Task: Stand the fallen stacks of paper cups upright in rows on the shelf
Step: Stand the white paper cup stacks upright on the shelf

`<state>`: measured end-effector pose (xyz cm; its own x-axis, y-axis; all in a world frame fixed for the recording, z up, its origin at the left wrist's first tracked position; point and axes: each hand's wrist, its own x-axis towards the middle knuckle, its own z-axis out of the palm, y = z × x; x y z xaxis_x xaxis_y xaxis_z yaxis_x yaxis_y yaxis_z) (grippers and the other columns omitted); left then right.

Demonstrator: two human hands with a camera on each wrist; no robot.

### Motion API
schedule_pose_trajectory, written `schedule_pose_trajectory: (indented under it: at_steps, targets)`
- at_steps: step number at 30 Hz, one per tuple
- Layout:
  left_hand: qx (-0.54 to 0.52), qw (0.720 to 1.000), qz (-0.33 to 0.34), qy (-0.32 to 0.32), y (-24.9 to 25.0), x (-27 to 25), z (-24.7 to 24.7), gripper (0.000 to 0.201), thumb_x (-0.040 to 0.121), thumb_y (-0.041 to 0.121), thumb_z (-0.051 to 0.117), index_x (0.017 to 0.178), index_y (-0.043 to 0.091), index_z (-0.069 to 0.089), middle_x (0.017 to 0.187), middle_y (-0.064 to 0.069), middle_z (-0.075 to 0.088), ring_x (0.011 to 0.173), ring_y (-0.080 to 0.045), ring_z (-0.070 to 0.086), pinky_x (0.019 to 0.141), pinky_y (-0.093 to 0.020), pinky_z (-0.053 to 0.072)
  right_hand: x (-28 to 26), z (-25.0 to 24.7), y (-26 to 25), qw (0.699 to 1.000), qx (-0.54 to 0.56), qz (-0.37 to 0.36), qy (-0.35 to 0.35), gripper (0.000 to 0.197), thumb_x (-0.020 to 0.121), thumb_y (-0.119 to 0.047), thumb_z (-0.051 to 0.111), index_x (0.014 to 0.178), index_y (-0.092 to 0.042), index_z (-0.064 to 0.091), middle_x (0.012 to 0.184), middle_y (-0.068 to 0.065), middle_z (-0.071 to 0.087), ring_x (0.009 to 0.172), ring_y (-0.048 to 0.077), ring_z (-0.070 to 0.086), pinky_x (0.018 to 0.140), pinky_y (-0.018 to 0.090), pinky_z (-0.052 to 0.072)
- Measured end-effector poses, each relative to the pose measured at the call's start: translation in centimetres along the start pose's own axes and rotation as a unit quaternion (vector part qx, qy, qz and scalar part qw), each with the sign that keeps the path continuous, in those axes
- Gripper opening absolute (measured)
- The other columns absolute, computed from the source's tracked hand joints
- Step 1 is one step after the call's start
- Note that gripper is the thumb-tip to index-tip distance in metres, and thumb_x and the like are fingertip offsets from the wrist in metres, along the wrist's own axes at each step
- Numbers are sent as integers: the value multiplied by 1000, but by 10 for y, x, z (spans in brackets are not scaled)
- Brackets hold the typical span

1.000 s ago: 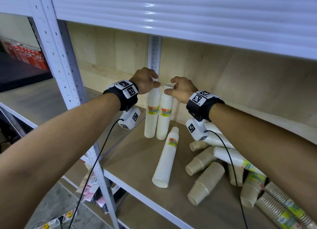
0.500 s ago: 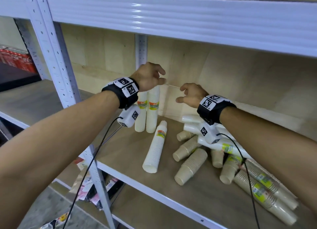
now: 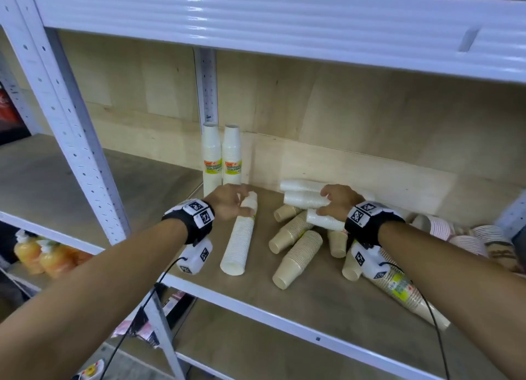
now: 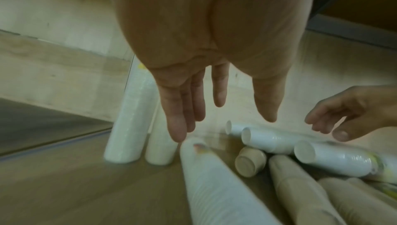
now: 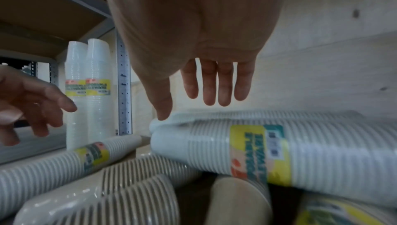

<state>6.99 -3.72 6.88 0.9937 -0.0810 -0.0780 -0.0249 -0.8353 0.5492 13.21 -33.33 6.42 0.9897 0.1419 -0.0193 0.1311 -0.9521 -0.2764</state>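
Two white cup stacks [image 3: 212,154] [image 3: 232,154] stand upright side by side at the back left of the shelf [image 3: 284,320]. A long white stack [image 3: 237,240] lies fallen in front of them. My left hand [image 3: 237,204] hovers open over its far end [image 4: 193,143], fingers straight. My right hand [image 3: 327,204] is open just above a pile of fallen white stacks [image 3: 304,200]. In the right wrist view its fingers [image 5: 210,89] are straight above a labelled white stack [image 5: 279,152]. Neither hand holds anything.
Several fallen beige stacks [image 3: 296,231] lie in a heap under and in front of the white ones. More stacks [image 3: 466,237] lie at the far right. A perforated upright post [image 3: 207,89] stands behind the two upright stacks. The shelf above [image 3: 284,23] overhangs closely.
Both hands left the tops of the two upright stacks and came down: the left to the lone fallen white stack, the right to the pile.
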Motion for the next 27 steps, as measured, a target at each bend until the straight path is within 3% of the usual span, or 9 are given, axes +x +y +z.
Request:
schedule_pose_trajectory:
  at_steps: [3,7,12,15,16,19,22,27]
  targets:
    - [4,999,-42,-32,-16,-3,17,75,78,48,75,141,20,45,127,-6,60,116,-21,57,94,-27,46,-4,9,13,999,-37,-3,-4,63,79,-42,72,135,-25,50,134,0,52,120,20,52,95,33,44]
    - [16,995,-67,-66,-29,-2,35,90,77,55,73,149,20,33,142,-4,49,126,-22,51,102,-32,44,-7,20,25,997,-81,-12,-6,66,74,-46,74,132,-24,51,127,2,55,115,22,53,93,36,46]
    - [56,992,-80,-83,-36,2,51,104,72,64,71,154,23,21,143,-2,47,121,-24,54,89,-32,50,-9,30,31,994,-108,-17,1,70,68,-45,78,130,-26,52,122,2,55,112,22,52,95,37,43]
    - [-7,990,-99,-101,-34,3,54,105,70,54,78,152,31,17,141,-2,45,105,-26,62,65,-35,61,-7,32,32,993,-113,-20,2,68,68,-42,79,129,-27,53,122,2,55,112,23,52,95,37,42]
    - [-25,989,-107,-103,-33,3,54,104,70,51,79,151,32,18,139,-2,45,100,-26,64,62,-37,62,-7,32,32,993,-116,-21,4,67,69,-40,79,129,-26,53,123,2,55,112,23,52,95,37,41]
    - [-54,984,-132,-106,-31,4,56,100,69,41,82,148,31,22,130,-3,48,101,-29,63,63,-44,62,-7,33,33,992,-123,-26,8,65,70,-39,78,129,-26,53,123,3,55,113,23,52,95,36,41]
    - [-62,980,-152,-109,-27,4,56,91,73,32,80,145,29,25,125,-3,47,100,-32,63,60,-43,62,-8,32,32,991,-126,-31,5,65,72,-40,78,130,-25,53,124,2,55,113,23,53,96,36,42]
    - [-72,978,-158,-118,-19,3,53,83,73,31,77,141,28,30,125,-6,52,97,-32,65,64,-44,62,-11,20,27,992,-121,-35,7,61,76,-37,76,131,-21,53,124,4,55,109,24,57,89,34,47]
